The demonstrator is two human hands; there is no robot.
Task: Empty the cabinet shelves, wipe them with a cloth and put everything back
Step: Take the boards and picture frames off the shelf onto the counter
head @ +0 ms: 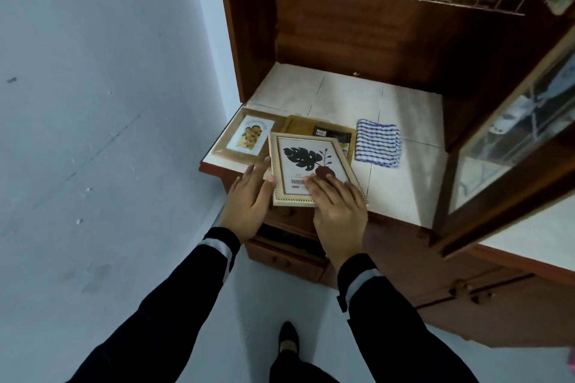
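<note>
While my left hand (249, 199) lies with straight, slightly spread fingers against the left edge of the leaf picture frame (308, 158), my right hand (339, 211) rests flat on its lower glass, fingers close together. The frame is cream with a beaded border. It shows a black split leaf, a thin sprig and a dark red vase, with a barcode sticker near the bottom. It sits tilted on a stack of flat items (329, 133) at the front of the tiled shelf (404, 109). A fruit-print frame (249, 140) lies just to its left, and a folded blue-and-white checked cloth (378, 142) to its right.
</note>
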